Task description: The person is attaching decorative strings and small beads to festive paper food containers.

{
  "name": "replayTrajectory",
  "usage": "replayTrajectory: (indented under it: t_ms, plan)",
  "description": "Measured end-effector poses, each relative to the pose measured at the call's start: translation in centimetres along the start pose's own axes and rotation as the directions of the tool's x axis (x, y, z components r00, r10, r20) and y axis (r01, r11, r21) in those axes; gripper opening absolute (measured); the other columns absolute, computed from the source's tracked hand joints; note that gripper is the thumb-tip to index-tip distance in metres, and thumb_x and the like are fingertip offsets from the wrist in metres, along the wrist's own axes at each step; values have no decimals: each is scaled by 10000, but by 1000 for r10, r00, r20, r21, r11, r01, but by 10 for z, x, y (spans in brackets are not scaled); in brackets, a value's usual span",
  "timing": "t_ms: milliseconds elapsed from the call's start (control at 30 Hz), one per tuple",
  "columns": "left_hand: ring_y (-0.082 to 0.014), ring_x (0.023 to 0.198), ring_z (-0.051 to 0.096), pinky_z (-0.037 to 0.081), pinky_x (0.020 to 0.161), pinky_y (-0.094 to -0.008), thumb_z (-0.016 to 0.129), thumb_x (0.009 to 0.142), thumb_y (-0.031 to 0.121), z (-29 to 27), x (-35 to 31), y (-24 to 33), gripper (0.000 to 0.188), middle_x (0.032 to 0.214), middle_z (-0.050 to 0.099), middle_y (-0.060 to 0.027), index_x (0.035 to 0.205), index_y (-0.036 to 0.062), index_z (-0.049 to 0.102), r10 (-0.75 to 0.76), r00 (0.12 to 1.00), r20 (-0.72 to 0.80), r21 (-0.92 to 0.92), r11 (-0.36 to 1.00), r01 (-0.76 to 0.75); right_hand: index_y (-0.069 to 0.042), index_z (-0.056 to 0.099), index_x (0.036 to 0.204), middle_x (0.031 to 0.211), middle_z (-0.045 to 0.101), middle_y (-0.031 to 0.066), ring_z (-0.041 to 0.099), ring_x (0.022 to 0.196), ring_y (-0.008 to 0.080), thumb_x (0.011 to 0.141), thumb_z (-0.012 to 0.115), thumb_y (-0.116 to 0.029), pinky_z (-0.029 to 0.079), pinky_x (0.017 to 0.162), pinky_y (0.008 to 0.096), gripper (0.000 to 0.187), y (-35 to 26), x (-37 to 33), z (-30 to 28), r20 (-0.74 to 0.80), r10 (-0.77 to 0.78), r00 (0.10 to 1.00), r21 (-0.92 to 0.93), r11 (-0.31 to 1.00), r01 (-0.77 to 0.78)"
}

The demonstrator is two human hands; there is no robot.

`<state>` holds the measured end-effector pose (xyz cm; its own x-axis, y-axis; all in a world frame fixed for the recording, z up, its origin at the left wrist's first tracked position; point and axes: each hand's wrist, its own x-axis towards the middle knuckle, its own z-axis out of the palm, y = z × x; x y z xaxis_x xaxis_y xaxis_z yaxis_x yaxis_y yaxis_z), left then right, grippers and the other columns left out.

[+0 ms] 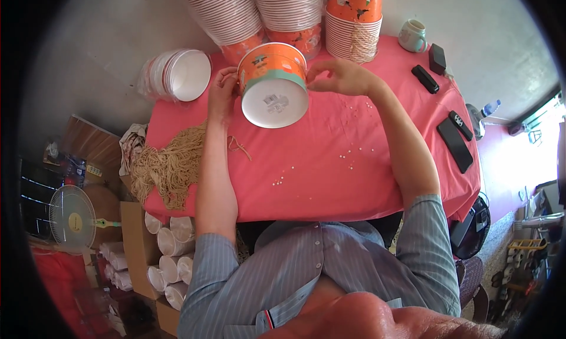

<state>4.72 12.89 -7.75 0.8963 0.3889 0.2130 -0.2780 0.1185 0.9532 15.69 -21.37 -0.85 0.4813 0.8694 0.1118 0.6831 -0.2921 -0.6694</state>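
An orange paper bucket [272, 64] with a green band is tipped so its round white base faces me. At its left side my left hand [223, 91] is closed, fingertips against the wall near the rim. My right hand [343, 78] reaches the opposite side, thumb and fingers bent in and touching the bucket wall; whether a cord is between them is too small to make out. A heap of beige cords [171, 165] lies by my left forearm. One short loose cord [240, 148] is on the pink cloth beneath the bucket.
Tall stacks of orange buckets [354, 38] stand along the back, some wrapped in plastic. A wrapped stack of white-mouthed buckets [188, 75] lies at the left. A mug [413, 35], a phone [454, 144] and black gadgets sit right. Small white discs [280, 179] dot the cloth.
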Motion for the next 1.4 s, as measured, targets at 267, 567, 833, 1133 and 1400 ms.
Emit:
replayTrajectory:
  t_ms: [267, 567, 833, 1133, 1400]
  plan:
    - [-91, 754, 695, 548, 645, -248, 729, 1025, 121, -4, 3, 6, 194, 970, 760, -28, 1207, 55, 718, -88, 996, 13, 100, 991, 86, -47, 693, 1105, 993, 727, 53, 688, 1001, 159, 958, 856, -485, 545, 961, 348, 490, -23, 3, 7, -119, 57, 991, 191, 981, -33]
    - [-124, 887, 743, 587, 703, -274, 669, 1072, 165, 15, -13, 6, 262, 1083, 790, -45, 1294, 46, 741, -194, 980, 37, 261, 949, 178, -53, 542, 1613, 818, 660, 22, 647, 738, 106, 1001, 793, -347, 573, 713, 301, 724, -44, -1, 15, -61, 191, 980, 665, 740, -103]
    - [-255, 864, 794, 597, 741, -382, 671, 1088, 244, 14, -12, -19, 223, 940, 797, -139, 1191, 57, 738, 277, 958, 77, 703, 666, -249, -40, 585, 1564, 793, 670, 42, 697, 618, 186, 1007, 764, -342, 627, 623, 342, 659, -78, -23, -28, -582, 345, 736, 682, 701, 211]
    - [-419, 937, 767, 604, 786, -523, 672, 1057, 282, 42, -16, -24, 185, 1006, 799, -164, 1131, 127, 742, 217, 930, 296, 842, 399, -362, -65, 504, 1635, 697, 628, 40, 636, 516, 171, 1022, 729, -418, 601, 480, 353, 742, -26, -53, -234, -536, 38, 843, 837, 150, 526]
    - [-424, 935, 760, 600, 777, -538, 669, 1055, 277, 34, -20, -20, 173, 995, 796, -163, 1113, 130, 739, 222, 925, 309, 853, 365, -373, -169, 624, 1505, 694, 600, 57, 611, 475, 219, 1025, 686, -406, 616, 491, 438, 540, -14, 46, -232, -856, 369, 362, 472, 844, 255]
